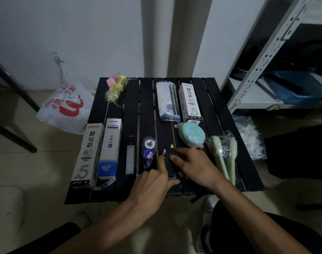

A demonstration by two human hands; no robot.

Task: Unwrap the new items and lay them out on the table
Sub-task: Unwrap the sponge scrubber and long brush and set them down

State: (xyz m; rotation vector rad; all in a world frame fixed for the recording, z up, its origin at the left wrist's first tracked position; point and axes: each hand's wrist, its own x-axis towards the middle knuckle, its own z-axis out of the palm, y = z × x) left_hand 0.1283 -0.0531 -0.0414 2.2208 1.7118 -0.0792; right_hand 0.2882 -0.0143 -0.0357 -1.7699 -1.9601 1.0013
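Gripping a small black rounded object [170, 163] from both sides: the left hand [153, 182] pinches it between thumb and forefinger, and the right hand [195, 165] curls its fingers over the top. It's just right of the blue-and-clear plastic correction tape dispenser [148, 150] lying on the black slatted table [132, 99]. Further right of that dispenser sit a teal round mesh scrubber [192, 135] and wrapped pale green handles [228, 156]. Left of it is a tall white cardboard box [87, 154].

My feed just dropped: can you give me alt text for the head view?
The left hand and right hand together hold a small black object at the near edge of a black slatted table. Around it lie a correction tape, refill boxes, a teal scrubber and wrapped green utensils.
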